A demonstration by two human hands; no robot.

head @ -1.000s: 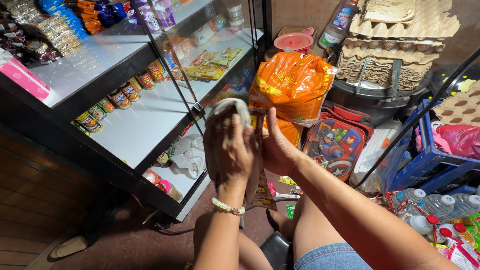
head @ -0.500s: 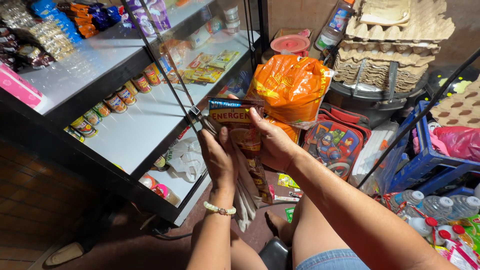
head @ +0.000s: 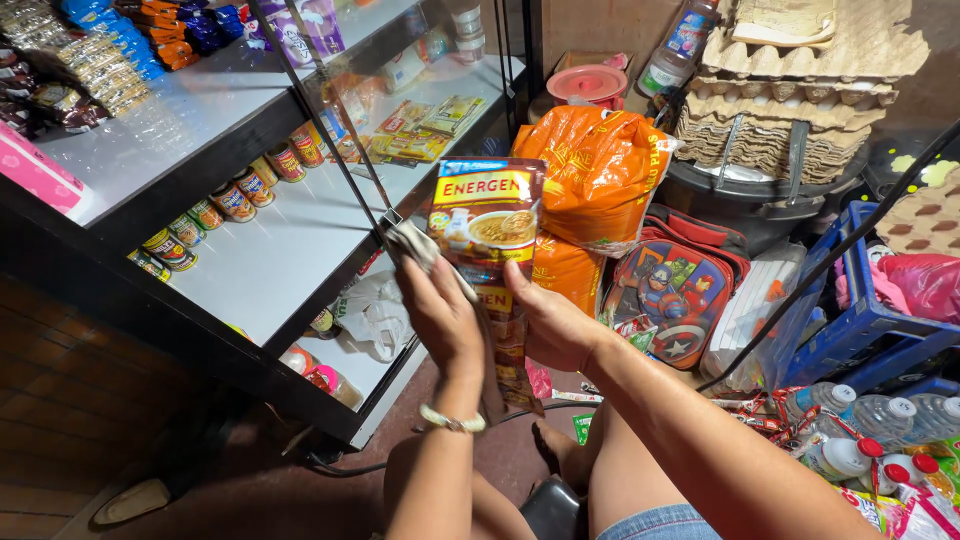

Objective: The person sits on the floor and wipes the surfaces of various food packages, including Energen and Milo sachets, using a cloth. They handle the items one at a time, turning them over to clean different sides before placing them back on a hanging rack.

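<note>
Holding a strip of brown sachets (head: 490,260) upright between both hands, in front of the glass display shelf (head: 270,240). Left hand (head: 440,315) closed around a grey cloth (head: 415,243), pressed against the strip's left edge. Right hand (head: 550,325) cupped half-open behind the strip, fingers supporting its lower sachets. Orange sack (head: 600,170) sits just behind; a row of cans (head: 240,195) lines the shelf.

Sachet strip (head: 490,240): glossy plastic film. Rag (head: 415,243): soft matt cloth. Shelf (head: 270,250): smooth, white. Egg trays (head: 800,100): rough paper pulp.
</note>
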